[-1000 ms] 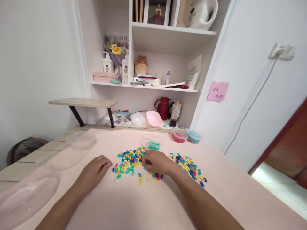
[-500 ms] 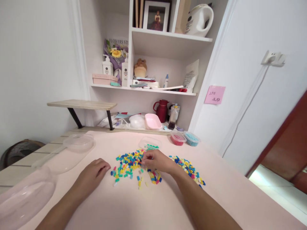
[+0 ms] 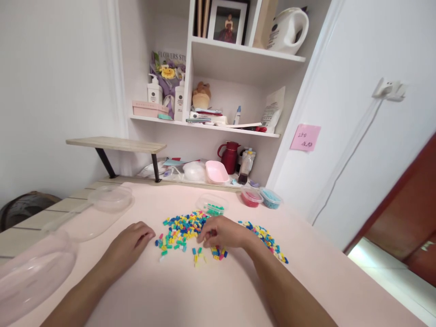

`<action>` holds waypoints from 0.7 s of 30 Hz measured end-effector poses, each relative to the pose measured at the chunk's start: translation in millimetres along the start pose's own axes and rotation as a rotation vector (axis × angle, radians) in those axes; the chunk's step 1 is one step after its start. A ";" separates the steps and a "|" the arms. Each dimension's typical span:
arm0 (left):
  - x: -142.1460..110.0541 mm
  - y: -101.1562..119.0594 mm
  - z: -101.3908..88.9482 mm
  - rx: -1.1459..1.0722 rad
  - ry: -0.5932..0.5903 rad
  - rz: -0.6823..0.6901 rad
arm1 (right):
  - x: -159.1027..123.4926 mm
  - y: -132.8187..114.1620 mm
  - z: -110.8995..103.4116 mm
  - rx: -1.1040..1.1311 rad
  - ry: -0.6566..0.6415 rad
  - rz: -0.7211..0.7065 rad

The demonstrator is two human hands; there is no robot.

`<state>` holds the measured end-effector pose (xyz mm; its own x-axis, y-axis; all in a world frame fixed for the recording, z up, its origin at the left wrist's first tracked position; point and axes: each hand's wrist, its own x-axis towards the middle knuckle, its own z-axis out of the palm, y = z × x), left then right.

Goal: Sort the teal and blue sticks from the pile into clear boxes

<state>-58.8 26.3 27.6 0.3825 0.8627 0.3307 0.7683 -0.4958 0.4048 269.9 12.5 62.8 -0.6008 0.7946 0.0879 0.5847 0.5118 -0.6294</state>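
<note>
Pink desk (image 3: 143, 295) bears a multicoloured pile (image 3: 180, 229) in front of a clear tub (image 3: 205, 202). Just before the tub, the right hand (image 3: 220, 232) curls low; farther left, the left hand (image 3: 134, 240) curls loosely. Either grip's contents cannot be told. Green pieces (image 3: 215, 210) sit inside the tub.

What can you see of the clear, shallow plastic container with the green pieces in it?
The clear, shallow plastic container has rounded corners and thin-looking, see-through walls. It sits upright on the pale pink tabletop, just beyond the right hand and the heap of small multicoloured plastic pieces. Small green plastic pieces lie inside, mostly toward its right side. Whether it has a lid, or the heap touches its near edge, I cannot tell.
</note>
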 end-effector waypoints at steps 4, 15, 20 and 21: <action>-0.7 0.1 0.1 0.001 -0.006 -0.008 | 3.6 -6.7 7.8 -0.197 -0.024 0.000; -1.4 -3.3 2.7 -0.038 0.010 0.015 | 2.0 -8.8 10.2 -0.206 -0.051 -0.074; -1.2 -1.5 2.6 -0.027 0.004 0.006 | 3.7 -7.5 6.8 -0.197 0.027 -0.085; -1.4 -0.9 2.3 -0.022 -0.003 -0.002 | 3.3 -6.6 3.2 -0.184 0.084 -0.083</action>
<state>-58.8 25.8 24.8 0.3829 0.8639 0.3271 0.7574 -0.4963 0.4243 262.3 10.7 64.8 -0.6081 0.7676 0.2026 0.6292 0.6216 -0.4666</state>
